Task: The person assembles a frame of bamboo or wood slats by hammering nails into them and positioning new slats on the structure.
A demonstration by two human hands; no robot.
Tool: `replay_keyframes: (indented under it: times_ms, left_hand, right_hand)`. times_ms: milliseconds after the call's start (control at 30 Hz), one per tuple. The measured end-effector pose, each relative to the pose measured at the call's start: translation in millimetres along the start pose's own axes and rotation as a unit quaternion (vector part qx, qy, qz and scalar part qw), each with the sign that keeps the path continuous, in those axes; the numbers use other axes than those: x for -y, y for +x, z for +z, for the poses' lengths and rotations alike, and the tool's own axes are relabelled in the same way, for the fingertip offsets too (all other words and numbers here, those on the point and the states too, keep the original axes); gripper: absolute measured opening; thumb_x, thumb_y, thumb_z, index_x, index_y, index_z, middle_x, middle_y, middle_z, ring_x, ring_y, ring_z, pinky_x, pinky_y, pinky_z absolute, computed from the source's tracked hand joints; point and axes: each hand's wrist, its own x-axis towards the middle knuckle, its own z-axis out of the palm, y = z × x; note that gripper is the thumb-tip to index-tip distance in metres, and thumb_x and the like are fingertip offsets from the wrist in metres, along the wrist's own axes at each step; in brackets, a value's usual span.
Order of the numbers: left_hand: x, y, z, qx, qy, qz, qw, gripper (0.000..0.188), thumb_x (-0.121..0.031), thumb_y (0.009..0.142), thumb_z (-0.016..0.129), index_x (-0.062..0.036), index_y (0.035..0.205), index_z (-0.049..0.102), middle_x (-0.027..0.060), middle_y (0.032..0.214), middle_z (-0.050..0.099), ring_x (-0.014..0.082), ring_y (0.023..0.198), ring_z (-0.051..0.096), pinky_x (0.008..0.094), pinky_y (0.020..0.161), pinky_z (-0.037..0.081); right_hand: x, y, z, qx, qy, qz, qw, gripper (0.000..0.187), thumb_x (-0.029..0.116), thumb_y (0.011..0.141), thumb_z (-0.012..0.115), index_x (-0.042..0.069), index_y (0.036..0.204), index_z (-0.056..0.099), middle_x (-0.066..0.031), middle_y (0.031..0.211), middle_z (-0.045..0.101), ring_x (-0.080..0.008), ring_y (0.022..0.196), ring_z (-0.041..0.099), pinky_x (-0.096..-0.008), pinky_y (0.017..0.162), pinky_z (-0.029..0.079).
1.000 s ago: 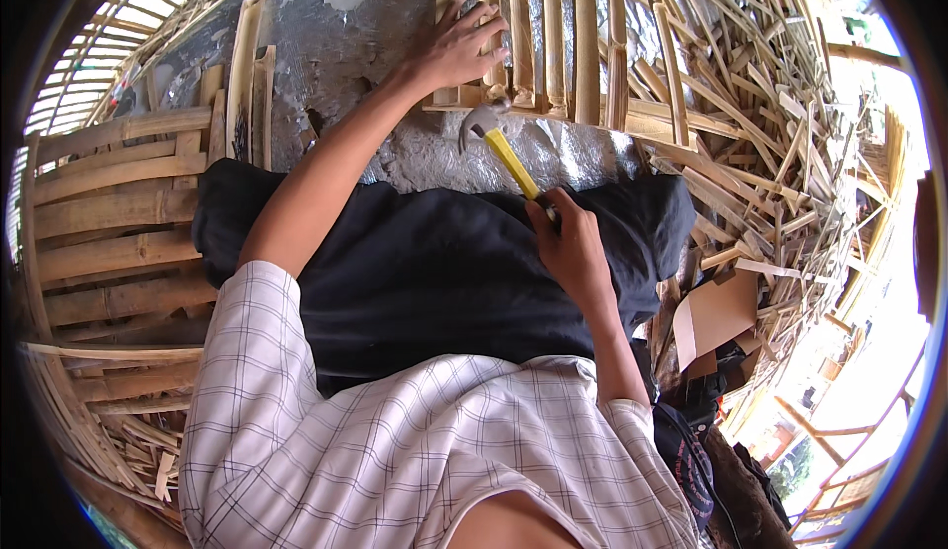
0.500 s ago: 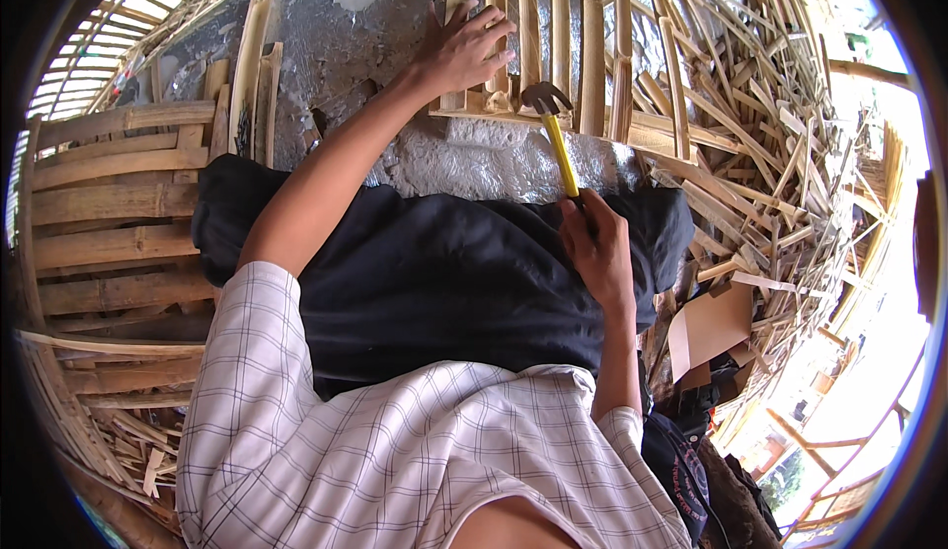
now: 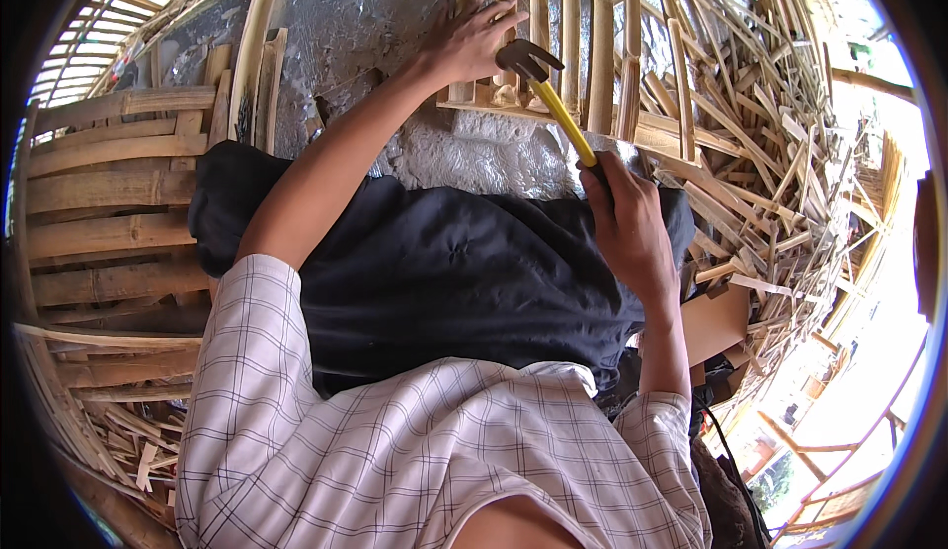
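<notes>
My right hand (image 3: 634, 215) is wrapped round the black grip of a claw hammer (image 3: 565, 119) with a yellow shaft. The hammer's dark head is over the near ends of the bamboo slats, close to my left fingers. My left hand (image 3: 472, 38) rests on the leftmost slats, its fingers stretched out and apart; what lies under the palm is hidden. Several upright bamboo slats (image 3: 539, 11) stand in a row, meeting a bamboo crosspiece (image 3: 504, 111) at their near ends.
A grey, worn slab (image 3: 331, 31) lies under the slats. Loose bamboo strips (image 3: 760, 139) are heaped at the right. At the left stands a bamboo slatted panel (image 3: 114, 189), with a few cut pieces (image 3: 255, 65) beside it. Black cloth (image 3: 454, 263) covers my lap; a cardboard piece (image 3: 716, 322) lies right of it.
My right hand has moved right and slightly away from me. The hammer head has risen in view and swung left, nearer my left fingers. My left hand stays on the slats.
</notes>
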Motion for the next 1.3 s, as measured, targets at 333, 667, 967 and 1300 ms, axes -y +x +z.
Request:
replay_keyframes:
  times_ms: [333,667,967,1300]
  left_hand:
    - [14.1,16.2,44.0,-0.088,0.002,0.001,0.996,0.085,-0.067,0.089,0.057,-0.0179,0.155,0.039,0.0035,0.160,0.039,0.0349,0.150,0.030,0.0626,0.119,0.031]
    - [2.3,17.4,24.9,-0.072,-0.019,0.009,0.997,0.071,-0.053,0.089,0.061,-0.0147,0.148,0.049,0.0072,0.155,0.047,0.0354,0.147,0.036,0.0531,0.121,0.034]
    - [11.0,20.7,31.8,-0.044,0.124,0.082,0.988,0.062,-0.053,0.096,0.058,-0.0256,0.151,0.046,-0.0022,0.155,0.044,0.0292,0.146,0.037,0.0494,0.124,0.032]
    - [39.0,10.5,41.3,-0.114,0.094,0.053,0.988,0.071,-0.069,0.098,0.044,-0.0304,0.157,0.037,-0.0023,0.163,0.036,0.0306,0.151,0.031,0.0536,0.125,0.028]
  right_hand:
    - [14.5,9.3,-13.8,0.023,-0.137,-0.036,0.990,0.018,0.019,0.103,0.059,0.002,0.105,0.055,-0.0205,0.081,0.065,-0.0440,0.071,0.064,-0.0518,0.063,0.048]
    - [-2.7,18.0,-14.3,0.029,-0.170,-0.037,0.984,0.018,0.020,0.102,0.062,0.005,0.111,0.060,-0.0220,0.077,0.065,-0.0448,0.071,0.062,-0.0503,0.063,0.046]
    - [-12.8,13.8,-6.9,0.008,-0.203,-0.056,0.978,0.018,0.019,0.102,0.061,0.003,0.110,0.059,-0.0224,0.075,0.064,-0.0434,0.065,0.063,-0.0498,0.058,0.046]
    - [9.8,17.4,-5.5,-0.027,-0.161,-0.112,0.980,0.018,0.023,0.103,0.059,0.005,0.105,0.057,-0.0192,0.077,0.066,-0.0433,0.070,0.065,-0.0519,0.060,0.047]
